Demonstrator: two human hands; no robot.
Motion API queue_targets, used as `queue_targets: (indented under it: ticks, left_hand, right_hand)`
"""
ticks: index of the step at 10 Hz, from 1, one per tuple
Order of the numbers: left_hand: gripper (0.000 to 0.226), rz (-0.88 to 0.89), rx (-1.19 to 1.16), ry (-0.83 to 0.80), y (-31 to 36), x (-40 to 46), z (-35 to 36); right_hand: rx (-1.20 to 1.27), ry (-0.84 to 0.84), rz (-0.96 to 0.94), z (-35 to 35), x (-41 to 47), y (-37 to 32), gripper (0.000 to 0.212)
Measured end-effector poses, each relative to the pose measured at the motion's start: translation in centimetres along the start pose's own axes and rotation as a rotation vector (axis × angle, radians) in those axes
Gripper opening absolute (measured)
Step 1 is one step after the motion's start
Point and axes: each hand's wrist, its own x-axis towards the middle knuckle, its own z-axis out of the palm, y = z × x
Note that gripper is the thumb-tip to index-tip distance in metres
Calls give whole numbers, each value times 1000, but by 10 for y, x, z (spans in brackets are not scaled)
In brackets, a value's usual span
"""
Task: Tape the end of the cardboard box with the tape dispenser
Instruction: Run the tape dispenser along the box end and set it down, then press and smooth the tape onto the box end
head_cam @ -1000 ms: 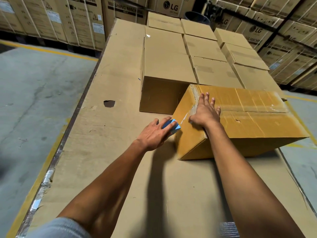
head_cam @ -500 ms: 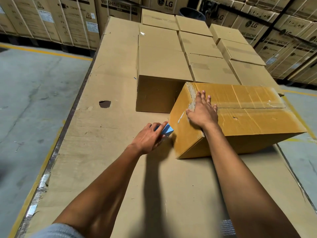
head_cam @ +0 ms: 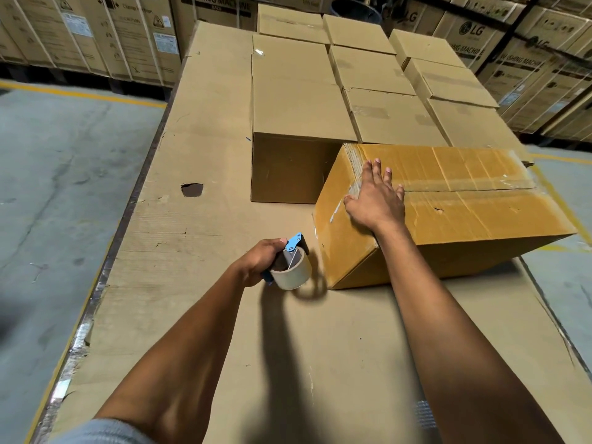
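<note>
A yellowish cardboard box lies on the cardboard-covered table, its end face turned toward me on the left, with clear tape over the top edge. My right hand rests flat on the box's top near that end, fingers spread. My left hand grips a blue tape dispenser with a roll of tan tape. It hangs just above the table, a short gap left of the box's end face and not touching it.
A large open brown box lies just behind the yellow one, with several closed boxes further back. The table has a hole at left and its left edge borders concrete floor. Stacked cartons line the back.
My left hand has pulled the dispenser down and away from the box's end face toward me, and the tape roll has come into view. My right hand stays on the box.
</note>
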Motion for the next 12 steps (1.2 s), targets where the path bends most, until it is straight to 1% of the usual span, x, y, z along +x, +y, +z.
queue_targets:
  ticks: [1,2,3,4,5,6,7,8,9,10,11,12]
  left_hand:
    - [42,-49,-54,100,-14,1,-2]
    - [38,-89,47,240,-26,6,-9]
    - [37,-99,204,329,-29,7,-16]
    - [37,-100,344,405,-29,6,-23]
    - [31,-76,373,446,-25,3,-28]
    - [29,-30,323,511,-14,1,-31]
    - [27,90,395,538,8,-3,-28]
    - [32,285,432,564,32,-7,-9]
    - [41,492,429,507,52,-10,25]
    - [52,655,473,397,66,-12,64]
    - [64,762,516,286,80,-14,106]
    - [66,781,466,237,92,-13,140]
  right_hand:
    - [1,2,0,1,0,0,91]
    - [3,2,-4,2,1,1,91]
    - [-1,4,-5,2,1,0,90]
    - [1,1,-7,1,2,0,90]
    - [2,-1,-8,0,2,-1,90]
    - [14,3,-13,0,0,-1,90]
    - [31,5,-18,-1,0,0,91]
    - [79,-14,-17,-3,-1,2,92]
    - [198,-10,-20,-10,0,7,75]
    - [326,-20,-42,-17,0,23,57]
    - [355,-20,-140,-20,-6,42,52]
    - [290,36,-225,-15,-11,51,50]
